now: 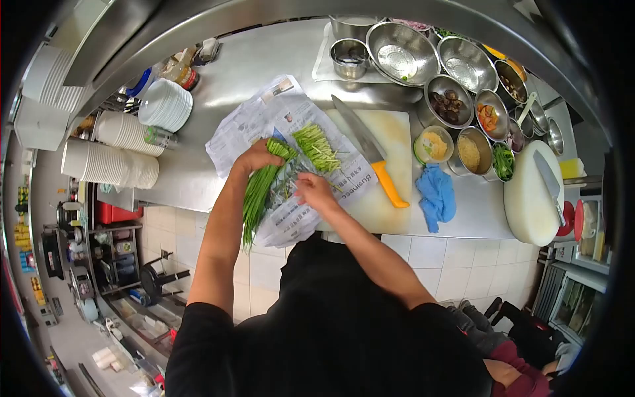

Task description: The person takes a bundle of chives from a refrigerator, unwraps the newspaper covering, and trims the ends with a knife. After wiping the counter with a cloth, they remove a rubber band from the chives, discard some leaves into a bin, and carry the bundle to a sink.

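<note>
My left hand [260, 157] is closed round the upper part of a bunch of long green chives [259, 202], whose thin ends hang past the newspaper's near edge. Beside it, my right hand [316, 192] hovers low over the newspaper [231, 135], fingers bent and slightly apart, with nothing clear between them. Under and between the hands lies a crinkled clear plastic sheet or bag [283, 177]. A pile of cut pale-green stalks [317, 148] rests on the paper just beyond my right hand.
A knife with a yellow handle [389, 185] lies on a white cutting board [401, 135]. Right of it are a blue cloth [436, 197] and several metal bowls [403, 56] of ingredients. Another knife [550, 185] lies on a round board [526, 205]. Stacked white bowls [119, 164] stand left.
</note>
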Demonstrator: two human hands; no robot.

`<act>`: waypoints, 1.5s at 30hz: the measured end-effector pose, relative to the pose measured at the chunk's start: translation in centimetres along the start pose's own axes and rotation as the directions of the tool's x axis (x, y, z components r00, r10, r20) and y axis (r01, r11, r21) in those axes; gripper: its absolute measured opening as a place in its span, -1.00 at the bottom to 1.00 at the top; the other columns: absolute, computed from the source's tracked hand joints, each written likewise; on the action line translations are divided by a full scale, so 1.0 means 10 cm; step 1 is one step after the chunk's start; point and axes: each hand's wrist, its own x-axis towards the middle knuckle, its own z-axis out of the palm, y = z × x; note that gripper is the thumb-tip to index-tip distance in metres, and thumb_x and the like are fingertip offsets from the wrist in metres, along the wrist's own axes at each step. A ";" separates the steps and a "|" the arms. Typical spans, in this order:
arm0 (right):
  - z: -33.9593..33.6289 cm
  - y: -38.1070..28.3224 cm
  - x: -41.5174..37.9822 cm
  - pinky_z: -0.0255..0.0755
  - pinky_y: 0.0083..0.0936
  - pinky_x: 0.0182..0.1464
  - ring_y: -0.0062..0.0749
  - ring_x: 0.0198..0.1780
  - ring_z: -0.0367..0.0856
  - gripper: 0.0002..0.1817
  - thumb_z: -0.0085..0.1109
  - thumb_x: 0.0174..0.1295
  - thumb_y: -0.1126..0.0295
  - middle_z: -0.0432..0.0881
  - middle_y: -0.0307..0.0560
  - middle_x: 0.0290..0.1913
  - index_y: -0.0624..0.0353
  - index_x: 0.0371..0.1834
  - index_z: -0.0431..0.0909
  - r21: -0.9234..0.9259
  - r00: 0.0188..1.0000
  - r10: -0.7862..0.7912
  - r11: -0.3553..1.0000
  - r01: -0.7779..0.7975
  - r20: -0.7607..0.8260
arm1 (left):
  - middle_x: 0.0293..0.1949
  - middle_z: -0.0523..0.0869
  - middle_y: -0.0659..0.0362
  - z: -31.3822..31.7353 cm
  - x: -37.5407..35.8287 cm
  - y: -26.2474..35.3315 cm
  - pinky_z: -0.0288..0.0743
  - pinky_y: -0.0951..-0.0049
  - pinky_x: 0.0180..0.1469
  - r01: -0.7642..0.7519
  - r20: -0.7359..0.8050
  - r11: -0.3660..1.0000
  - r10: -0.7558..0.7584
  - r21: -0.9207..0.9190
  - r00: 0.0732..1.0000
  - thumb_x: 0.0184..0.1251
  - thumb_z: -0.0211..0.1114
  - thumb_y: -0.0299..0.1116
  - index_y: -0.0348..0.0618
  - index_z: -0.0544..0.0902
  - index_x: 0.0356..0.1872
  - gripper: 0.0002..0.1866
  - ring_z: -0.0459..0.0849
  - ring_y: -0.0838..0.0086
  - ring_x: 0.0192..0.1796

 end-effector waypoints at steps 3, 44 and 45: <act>0.36 -0.03 0.22 0.55 -0.53 -0.38 -0.36 -0.16 0.64 -0.58 0.11 0.26 0.42 0.59 0.04 -0.06 0.40 0.16 0.42 0.185 0.997 -0.003 0.983 0.017 -0.078 | -0.20 0.71 0.16 -0.11 -0.07 0.13 0.50 0.40 0.03 -0.007 0.070 0.998 0.011 -0.062 0.998 -0.10 0.45 -0.47 -0.24 0.63 -0.04 -0.53 0.62 0.43 -0.11; -0.38 0.20 -0.58 0.50 -0.23 -0.09 -0.01 -0.14 0.59 -0.77 0.22 -0.01 0.58 0.59 0.08 -0.21 0.22 -0.23 0.63 -0.914 0.537 -0.777 0.405 0.027 -0.329 | -0.44 0.63 0.13 -0.55 -0.30 -0.26 0.52 0.40 -0.43 -0.098 0.066 0.858 0.151 -0.504 0.986 -0.12 0.39 -0.55 -0.34 0.54 -0.01 -0.49 0.61 0.42 -0.48; -0.40 0.20 -0.55 0.49 -0.23 -0.13 -0.01 -0.17 0.59 -0.81 0.23 -0.03 0.58 0.59 0.06 -0.23 0.22 -0.28 0.63 -0.943 0.560 -0.779 0.331 -0.015 -0.282 | -0.43 0.63 0.12 -0.55 -0.35 -0.25 0.52 0.40 -0.41 -0.095 0.072 0.854 0.153 -0.512 0.986 -0.12 0.39 -0.54 -0.34 0.54 0.00 -0.48 0.61 0.42 -0.48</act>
